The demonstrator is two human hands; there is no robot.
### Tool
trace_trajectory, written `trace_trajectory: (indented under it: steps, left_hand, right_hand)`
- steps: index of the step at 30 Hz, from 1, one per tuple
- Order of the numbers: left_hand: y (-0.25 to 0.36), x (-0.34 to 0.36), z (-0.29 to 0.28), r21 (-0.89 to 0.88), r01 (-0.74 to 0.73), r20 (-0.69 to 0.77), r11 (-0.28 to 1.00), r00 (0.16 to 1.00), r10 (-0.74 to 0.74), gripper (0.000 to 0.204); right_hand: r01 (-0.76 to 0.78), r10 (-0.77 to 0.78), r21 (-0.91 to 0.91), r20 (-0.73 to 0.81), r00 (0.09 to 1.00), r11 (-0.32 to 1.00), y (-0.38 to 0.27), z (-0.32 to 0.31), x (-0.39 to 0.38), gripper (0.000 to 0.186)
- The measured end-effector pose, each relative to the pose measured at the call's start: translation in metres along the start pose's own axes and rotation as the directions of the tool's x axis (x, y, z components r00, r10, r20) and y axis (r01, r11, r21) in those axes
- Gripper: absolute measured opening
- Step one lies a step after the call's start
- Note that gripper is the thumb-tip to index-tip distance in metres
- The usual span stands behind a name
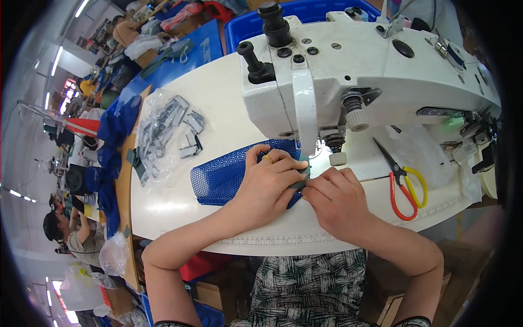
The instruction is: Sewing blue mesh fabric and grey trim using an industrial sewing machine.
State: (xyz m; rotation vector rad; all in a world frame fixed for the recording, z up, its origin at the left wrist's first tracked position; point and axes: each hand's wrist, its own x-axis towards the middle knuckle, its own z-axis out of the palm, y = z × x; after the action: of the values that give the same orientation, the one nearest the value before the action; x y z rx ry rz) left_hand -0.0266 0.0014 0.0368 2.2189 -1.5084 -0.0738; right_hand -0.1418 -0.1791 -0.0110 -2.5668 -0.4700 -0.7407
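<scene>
Blue mesh fabric [218, 177] lies on the pale table under the head of a white sewing machine [354, 60]. My left hand [267, 185] rests on the mesh with its fingers bent, gripping it close to the needle area. A small grey-green fabric piece [306, 167] shows at the mesh's right edge, between my two hands. My right hand [338, 201] is closed, its fingertips pinching the lower end of that piece. The hands partly cover the piece, and the needle point cannot be made out.
Scissors [399, 171] with red and yellow handles lie right of my right hand. A clear plastic bag [155, 169] with several grey pieces [171, 117] sits at the left. Behind stands a blue crate [233, 32]. Blue cloth [109, 185] hangs beyond the table; another person [81, 240] is at far left.
</scene>
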Motion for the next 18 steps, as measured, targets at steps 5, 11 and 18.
trace_trajectory:
  steps: [5, 11, 18]
  left_hand:
    - [-0.001, -0.003, 0.003, -0.025, 0.028, -0.009, 0.999, 1.0, -0.028, 0.017]
    - [-0.001, 0.0, 0.008, -0.013, 0.028, -0.087, 1.0, 0.996, -0.029, 0.017]
    - [-0.004, 0.003, 0.017, 0.052, 0.041, -0.16, 0.998, 0.987, -0.032, 0.02]
  right_hand:
    - [0.004, -0.004, -0.008, 0.014, 1.0, 1.0, -0.001, 0.0, 0.0, 0.023]
    - [-0.017, 0.017, -0.046, -0.001, 1.0, 0.999, 0.001, 0.002, -0.001, 0.027]
    - [-0.063, 0.062, -0.066, -0.007, 0.998, 0.996, 0.005, 0.0, 0.005, 0.024]
